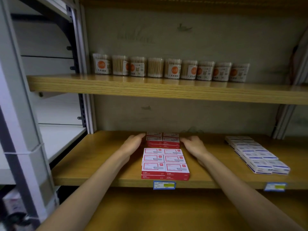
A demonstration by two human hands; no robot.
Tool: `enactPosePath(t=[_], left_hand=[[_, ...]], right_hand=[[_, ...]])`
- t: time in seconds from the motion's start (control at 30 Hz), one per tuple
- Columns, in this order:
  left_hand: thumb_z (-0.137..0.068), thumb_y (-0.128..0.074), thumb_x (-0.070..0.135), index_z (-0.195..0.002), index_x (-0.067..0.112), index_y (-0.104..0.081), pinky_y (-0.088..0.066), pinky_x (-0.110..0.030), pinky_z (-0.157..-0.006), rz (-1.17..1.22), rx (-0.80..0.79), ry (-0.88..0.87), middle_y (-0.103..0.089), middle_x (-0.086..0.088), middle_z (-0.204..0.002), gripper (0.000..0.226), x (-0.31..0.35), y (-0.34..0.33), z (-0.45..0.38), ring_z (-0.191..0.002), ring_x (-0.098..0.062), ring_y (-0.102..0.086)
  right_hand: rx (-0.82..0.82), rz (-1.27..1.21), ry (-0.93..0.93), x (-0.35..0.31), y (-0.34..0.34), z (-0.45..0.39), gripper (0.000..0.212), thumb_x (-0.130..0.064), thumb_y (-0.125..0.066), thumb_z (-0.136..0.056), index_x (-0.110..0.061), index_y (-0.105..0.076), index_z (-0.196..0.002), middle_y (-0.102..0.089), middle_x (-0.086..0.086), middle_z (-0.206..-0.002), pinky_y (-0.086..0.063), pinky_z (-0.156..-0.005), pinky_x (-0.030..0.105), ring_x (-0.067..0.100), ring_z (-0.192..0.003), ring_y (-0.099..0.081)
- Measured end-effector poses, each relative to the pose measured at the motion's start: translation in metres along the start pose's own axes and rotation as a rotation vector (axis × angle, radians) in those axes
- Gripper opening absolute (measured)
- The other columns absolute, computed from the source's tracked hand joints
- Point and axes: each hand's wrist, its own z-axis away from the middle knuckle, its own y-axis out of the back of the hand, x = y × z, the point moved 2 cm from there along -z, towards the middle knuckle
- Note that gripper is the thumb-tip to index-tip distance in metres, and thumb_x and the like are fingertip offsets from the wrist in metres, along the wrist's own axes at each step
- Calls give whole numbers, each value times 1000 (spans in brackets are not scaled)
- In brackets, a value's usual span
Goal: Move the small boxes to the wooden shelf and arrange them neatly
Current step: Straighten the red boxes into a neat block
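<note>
Small red-and-white boxes lie on the lower wooden shelf (93, 165). A front block of boxes (165, 162), two layers high, reaches the shelf's front edge. Behind it stands a taller rear stack (163, 140) near the back wall. My left hand (134, 142) presses its straight fingers against the rear stack's left side. My right hand (193, 145) touches the stack's right side, fingers slightly bent. The stack sits squeezed between both hands.
Blue-and-white boxes (256, 154) lie in rows at the right of the same shelf. Cotton-swab tubs (171, 68) line the upper wooden shelf (150, 88). Price tags (164, 185) hang on the front edge. A white metal rack (56, 140) stands to the left.
</note>
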Motion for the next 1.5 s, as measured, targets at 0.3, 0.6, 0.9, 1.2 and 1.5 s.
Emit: enactPosePath(t=[0.3,0.6,0.9,1.2,1.5], left_hand=[[-71,-55,74,-120,26,-64,-41,-42,-106,-17,-9,15,-69,5,-120,69,-5,1,-4,-112,-16,-63],[-97,-58,38,-117,19,-66,-51,-32,-94,-180,2,-117,-70,5,-109,28,4,-11,-8,-100,-12,-65],[-84,-61,45,-99,28,-73,-50,-43,-101,-255,-49,-106,-74,10,-99,25,0,-5,-2,-101,-14,-67],[-72,-54,49,-86,29,-74,-47,-44,-101,-310,-42,-165,-73,13,-96,32,3,-6,1,-102,-14,-64],[-92,-56,49,-123,20,-63,-44,-33,-92,50,106,-58,-65,1,-121,44,1,-4,-20,-111,-20,-60]], right_hand=[[-69,42,9,0,0,-3,21,-40,-63,-94,-19,-62,-91,-74,2,-98,-56,-91,39,19,-95,-70],[-187,-9,68,-1,-11,-5,32,-41,-57,-98,-17,-62,-119,-75,0,-100,-57,-93,39,15,-93,-73],[-284,61,70,-4,-17,-7,26,-29,-54,-101,-18,-62,-123,-72,-2,-103,-52,-78,25,12,-96,-70],[-291,69,120,1,-19,-9,26,-28,-55,-100,-16,-66,-120,-73,-1,-108,-53,-83,26,12,-99,-70],[22,-131,120,11,-6,-31,17,-27,-62,-96,-20,-63,-111,-71,2,-113,-53,-91,35,18,-102,-67]])
